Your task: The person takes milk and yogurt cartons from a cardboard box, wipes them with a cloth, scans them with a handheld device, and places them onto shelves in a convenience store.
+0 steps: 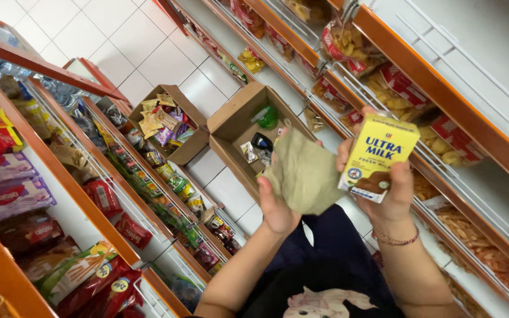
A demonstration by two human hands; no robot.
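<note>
Between orange snack shelves over white floor tiles (166,59), the right hand (387,191) grips a yellow milk carton (378,156), the left hand (278,206) clutches a cloth (304,174) hiding its fingertips.

Part of the yellow carton's (378,156) lower face is covered by the right hand (391,188), while the left hand's (278,206) fingers are hidden behind the olive cloth (304,174); the two cardboard boxes' (231,126) contents are too small to be told
</note>
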